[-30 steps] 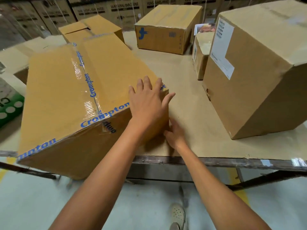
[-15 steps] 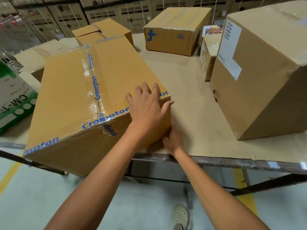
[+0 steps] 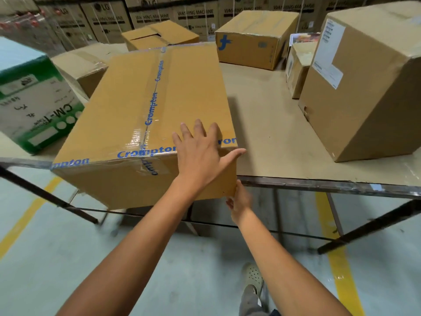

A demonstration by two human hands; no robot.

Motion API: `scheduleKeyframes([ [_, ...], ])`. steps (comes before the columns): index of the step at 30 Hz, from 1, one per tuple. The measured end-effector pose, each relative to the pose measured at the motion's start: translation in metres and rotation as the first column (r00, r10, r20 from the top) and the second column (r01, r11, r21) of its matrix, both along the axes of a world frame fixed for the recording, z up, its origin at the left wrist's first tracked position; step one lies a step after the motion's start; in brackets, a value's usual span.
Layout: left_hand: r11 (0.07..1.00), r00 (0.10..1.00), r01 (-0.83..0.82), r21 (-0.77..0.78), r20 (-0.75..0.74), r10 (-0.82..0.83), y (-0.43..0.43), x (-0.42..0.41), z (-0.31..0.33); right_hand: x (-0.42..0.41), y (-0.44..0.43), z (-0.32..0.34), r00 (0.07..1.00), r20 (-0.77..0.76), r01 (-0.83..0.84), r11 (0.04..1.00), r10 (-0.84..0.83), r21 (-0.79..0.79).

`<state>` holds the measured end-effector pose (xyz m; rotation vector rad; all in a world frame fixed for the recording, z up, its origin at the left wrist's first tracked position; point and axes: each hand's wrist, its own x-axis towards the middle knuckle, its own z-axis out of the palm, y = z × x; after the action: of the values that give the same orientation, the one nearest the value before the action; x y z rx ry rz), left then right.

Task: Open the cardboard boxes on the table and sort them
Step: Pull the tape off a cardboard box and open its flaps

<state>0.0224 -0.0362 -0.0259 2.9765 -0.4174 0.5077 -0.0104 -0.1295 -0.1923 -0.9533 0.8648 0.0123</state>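
A large tan cardboard box, sealed with clear tape printed "Crompton" in blue, lies at the table's near edge, and its near end hangs out over the floor. My left hand lies flat on the box's top near right corner, fingers spread and thumb pointing off the right edge. My right hand is against the bottom of that same corner, below the table edge. Its fingers reach under the box and are mostly hidden.
On the table stand a big tan box with a white label at right, a small box behind it, a box with a blue mark, an open-flapped box, another tan box and a green-and-white carton at left. Washing-machine cartons line the back.
The taped box has slid toward me and further out over the table's near edge. Both hands stayed on its near right corner, the right one now below the table edge.
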Motion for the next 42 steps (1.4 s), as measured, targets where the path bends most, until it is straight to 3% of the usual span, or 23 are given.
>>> scheduleKeyframes([
  [2, 0.999, 1.0, -0.008, 0.04, 0.005, 0.008, 0.007, -0.011, -0.003, -0.003, 0.005, 0.004, 0.996, 0.078, -0.053, 0.961, 0.033, 0.273],
  [6, 0.998, 0.999, 0.012, 0.058, 0.04, -0.014, 0.026, -0.021, 0.006, -0.016, 0.02, 0.021, 0.994, 0.104, -0.061, 0.925, 0.023, 0.376],
  [11, 0.997, 0.99, 0.032, -0.065, 0.142, -0.022, 0.053, -0.015, 0.041, -0.024, 0.034, 0.058, 0.993, 0.041, 0.094, 0.958, -0.109, 0.271],
  [15, 0.96, 0.963, 0.052, -0.275, 0.269, 0.025, 0.079, -0.002, 0.087, -0.017, 0.029, 0.116, 0.959, 0.145, 0.224, 0.963, -0.245, 0.147],
  [23, 0.794, 0.945, 0.073, -0.604, 0.295, 0.138, 0.12, 0.012, 0.152, 0.004, 0.033, 0.221, 0.91, 0.397, 0.174, 0.98, -0.121, -0.1],
  [28, 0.532, 0.958, 0.074, -0.843, 0.209, 0.197, 0.151, 0.015, 0.172, 0.019, 0.047, 0.272, 0.829, 0.557, 0.242, 0.935, -0.06, -0.258],
  [33, 0.204, 0.975, -0.027, -0.979, 0.019, 0.222, 0.169, 0.024, 0.166, 0.031, 0.057, 0.316, 0.752, 0.641, 0.305, 0.783, 0.152, -0.542],
  [37, -0.173, 0.982, -0.102, -0.98, -0.127, 0.142, 0.174, 0.029, 0.14, 0.029, 0.061, 0.328, 0.736, 0.589, 0.3, 0.619, 0.335, -0.726],
  [42, -0.362, 0.99, -0.112, -0.926, -0.135, 0.039, 0.162, 0.019, 0.135, 0.027, 0.053, 0.333, 0.718, 0.569, 0.337, 0.515, 0.401, -0.788],
])
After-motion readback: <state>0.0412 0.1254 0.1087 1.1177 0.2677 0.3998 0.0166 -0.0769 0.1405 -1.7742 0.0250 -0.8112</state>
